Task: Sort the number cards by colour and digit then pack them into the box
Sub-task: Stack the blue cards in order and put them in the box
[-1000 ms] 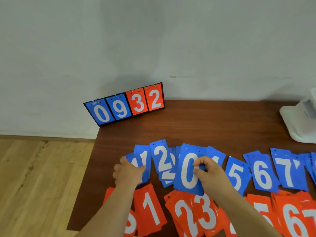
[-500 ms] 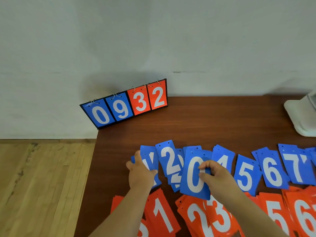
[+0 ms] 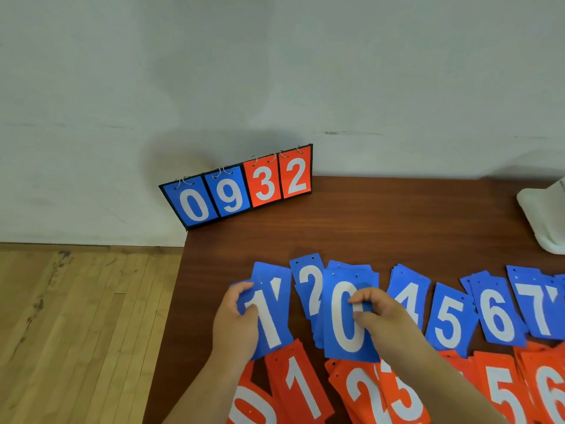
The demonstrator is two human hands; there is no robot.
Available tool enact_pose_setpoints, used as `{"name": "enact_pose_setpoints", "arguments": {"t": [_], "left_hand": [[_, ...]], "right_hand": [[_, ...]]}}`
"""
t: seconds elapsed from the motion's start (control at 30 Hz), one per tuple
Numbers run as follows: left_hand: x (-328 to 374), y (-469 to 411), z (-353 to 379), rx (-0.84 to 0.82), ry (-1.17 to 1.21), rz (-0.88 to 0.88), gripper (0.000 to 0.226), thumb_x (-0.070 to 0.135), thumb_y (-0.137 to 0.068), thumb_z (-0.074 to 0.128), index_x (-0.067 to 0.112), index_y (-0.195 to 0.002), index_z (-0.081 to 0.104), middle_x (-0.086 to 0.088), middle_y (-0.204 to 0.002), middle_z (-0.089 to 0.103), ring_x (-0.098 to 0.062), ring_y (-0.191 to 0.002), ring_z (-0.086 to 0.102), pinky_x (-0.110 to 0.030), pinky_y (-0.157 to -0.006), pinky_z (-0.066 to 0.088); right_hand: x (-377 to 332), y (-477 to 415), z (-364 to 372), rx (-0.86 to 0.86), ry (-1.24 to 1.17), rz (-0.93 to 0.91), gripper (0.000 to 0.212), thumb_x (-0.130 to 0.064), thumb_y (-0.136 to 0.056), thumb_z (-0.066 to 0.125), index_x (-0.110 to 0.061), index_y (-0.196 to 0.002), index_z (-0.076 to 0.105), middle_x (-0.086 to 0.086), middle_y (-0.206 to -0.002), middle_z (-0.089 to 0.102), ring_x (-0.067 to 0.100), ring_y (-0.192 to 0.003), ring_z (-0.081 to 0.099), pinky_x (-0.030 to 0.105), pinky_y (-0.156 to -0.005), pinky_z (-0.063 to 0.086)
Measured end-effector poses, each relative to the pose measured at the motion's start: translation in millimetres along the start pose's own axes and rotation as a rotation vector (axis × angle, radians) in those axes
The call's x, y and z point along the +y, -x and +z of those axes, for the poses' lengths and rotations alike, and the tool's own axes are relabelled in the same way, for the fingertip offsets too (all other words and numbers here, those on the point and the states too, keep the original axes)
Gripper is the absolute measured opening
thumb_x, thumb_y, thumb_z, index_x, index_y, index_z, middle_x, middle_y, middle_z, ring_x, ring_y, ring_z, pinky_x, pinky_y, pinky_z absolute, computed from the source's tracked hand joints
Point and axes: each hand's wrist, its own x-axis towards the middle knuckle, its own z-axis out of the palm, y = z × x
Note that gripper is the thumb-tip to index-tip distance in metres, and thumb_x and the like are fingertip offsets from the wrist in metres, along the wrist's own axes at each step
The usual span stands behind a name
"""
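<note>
- Red plastic number cards [image 3: 301, 387] lie nearest, at 6 o'clock. Their overlapping piles read 0, 1, 2, 3, 5, 6 from 7 towards 4 o'clock, so I judge this colour is already laid out by digit.
- Just beyond, at about 7 o'clock, the left hand [image 3: 235, 325] grips a small stack of blue "1" cards [image 3: 270, 313], thumb on the face and fingers curled round the edge. This is probably to gather them into one pile.
- Near the centre, the right hand [image 3: 385, 319] pinches a blue "0" card [image 3: 345, 325] between thumb and fingertips. The card sits out of order between the 2 and the 4, so it likely belongs at the row's low end, towards 9 o'clock.
- The blue "2" pile [image 3: 308, 286] and the blue piles 4 to 7 [image 3: 449, 319] run towards 3 o'clock on the dark brown wooden table [image 3: 397, 228], each behind its red counterpart.
- At 11 o'clock a black flip scoreboard [image 3: 238, 188] stands propped by the pale wall, showing 0 9 3 2.
- At 2 o'clock a white object [image 3: 544, 221] is cut off by the frame.
- No box is in view, so packing seems some way off.
</note>
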Motion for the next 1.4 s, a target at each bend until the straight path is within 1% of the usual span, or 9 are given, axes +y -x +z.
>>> {"name": "enact_pose_setpoints", "arguments": {"t": [0.2,0.33,0.53,0.63,0.73,0.8,0.97,1.07,1.4], "left_hand": [[33,37,10,-0.132,0.116,0.115,0.043,0.010,-0.097,0.060,0.049,-0.116,0.057,0.022,-0.119,0.062,0.006,-0.100,0.063,-0.029,-0.086,0.056],[53,57,22,-0.214,0.236,0.096,0.043,0.011,-0.101,0.052,0.052,-0.114,0.055,0.017,-0.111,0.066,-0.009,-0.095,0.071,-0.041,-0.083,0.061],[77,77,40,-0.352,0.342,0.022,0.031,0.017,-0.106,0.044,0.044,-0.116,0.056,0.003,-0.094,0.073,-0.011,-0.077,0.068,-0.025,-0.068,0.058],[76,66,56,-0.358,0.392,-0.073,0.031,0.021,-0.105,0.042,0.043,-0.122,0.056,-0.003,-0.101,0.074,-0.016,-0.083,0.070,-0.031,-0.071,0.057],[53,34,75,-0.234,0.025,-0.036,0.046,0.030,-0.098,0.056,0.040,-0.141,0.043,0.000,-0.101,0.064,-0.014,-0.088,0.064,-0.029,-0.073,0.050],[35,12,89,-0.148,-0.254,-0.043,0.073,0.039,-0.089,0.068,0.028,-0.151,0.032,-0.006,-0.126,0.055,-0.023,-0.109,0.060,-0.033,-0.086,0.050],[23,-11,138,-0.103,-0.633,-0.129,0.099,0.055,-0.080,0.073,0.026,-0.154,0.014,-0.014,-0.143,0.033,-0.038,-0.127,0.041,-0.047,-0.100,0.044],[20,-12,158,-0.063,-0.739,-0.148,0.100,0.055,-0.079,0.074,0.032,-0.152,0.009,-0.010,-0.140,0.027,-0.035,-0.124,0.036,-0.048,-0.097,0.044],[14,-10,167,-0.005,-0.628,-0.220,0.091,0.028,-0.085,0.078,0.043,-0.152,0.019,-0.010,-0.129,0.023,-0.031,-0.105,0.047,-0.034,-0.071,0.045]], "right_hand": [[-28,11,22,-0.145,-0.162,-0.028,0.028,-0.004,-0.097,0.054,-0.028,-0.091,0.068,-0.005,-0.107,0.067,0.019,-0.095,0.068,0.033,-0.070,0.058],[-29,15,16,-0.091,0.020,-0.117,0.022,-0.011,-0.099,0.053,-0.031,-0.095,0.063,-0.009,-0.106,0.061,0.011,-0.091,0.063,0.016,-0.056,0.049],[-14,18,4,-0.168,-0.166,0.011,0.023,-0.012,-0.093,0.064,-0.034,-0.085,0.068,-0.002,-0.108,0.069,0.023,-0.101,0.067,0.046,-0.084,0.059],[-5,21,-9,-0.091,-0.181,0.005,0.020,-0.010,-0.091,0.066,-0.029,-0.085,0.068,-0.001,-0.102,0.070,0.024,-0.096,0.069,0.050,-0.082,0.060],[8,21,-31,0.120,-0.111,-0.009,0.016,-0.008,-0.091,0.065,-0.024,-0.089,0.065,-0.001,-0.094,0.069,0.028,-0.087,0.068,0.048,-0.072,0.057],[19,22,-47,0.217,-0.073,0.001,0.016,-0.008,-0.090,0.065,-0.024,-0.090,0.064,-0.001,-0.092,0.068,0.031,-0.083,0.067,0.047,-0.068,0.056],[51,29,-72,0.257,-0.075,0.050,0.014,-0.007,-0.091,0.065,-0.022,-0.091,0.064,-0.001,-0.092,0.066,0.022,-0.078,0.065,0.037,-0.062,0.051],[66,34,-86,0.273,-0.079,0.066,0.016,-0.004,-0.089,0.065,-0.020,-0.088,0.064,-0.001,-0.091,0.067,0.017,-0.077,0.062,0.029,-0.060,0.047],[93,38,-118,0.277,-0.121,0.113,0.015,-0.005,-0.090,0.066,-0.020,-0.089,0.064,-0.002,-0.097,0.068,0.019,-0.090,0.065,0.047,-0.080,0.059]]}}
